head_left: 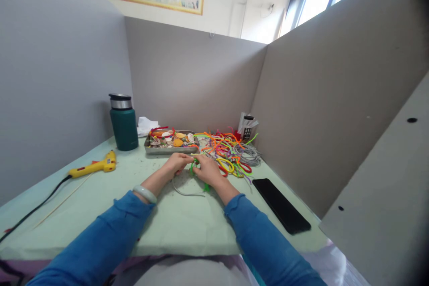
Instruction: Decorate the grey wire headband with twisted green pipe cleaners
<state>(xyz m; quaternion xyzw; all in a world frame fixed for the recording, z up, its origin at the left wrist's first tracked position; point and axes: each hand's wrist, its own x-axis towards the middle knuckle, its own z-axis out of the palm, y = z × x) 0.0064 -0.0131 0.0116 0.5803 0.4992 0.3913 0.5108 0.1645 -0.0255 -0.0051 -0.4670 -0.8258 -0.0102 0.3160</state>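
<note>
My left hand [177, 161] and my right hand [207, 169] meet over the middle of the table, fingers pinched close together. Between them is a bright green pipe cleaner [192, 168], bent in a curve, and both hands grip it. A grey pipe cleaner [187, 194] hangs below my left hand and curves along the tabletop; whether its upper end is held is hidden. A green tuft [206, 187] shows under my right wrist. Just beyond the fingers stands a metal tray [161, 150] of shells and small pieces, with a red pipe cleaner loop on it.
Right of the tray lies a tangled heap of coloured pipe cleaners [228, 147], with a grey bundle [250, 155] beside it. A black phone [281, 205] rests at right. At left are a green bottle [124, 123], a yellow glue gun [94, 167] and a thin stick [63, 200]. Grey partitions enclose the table.
</note>
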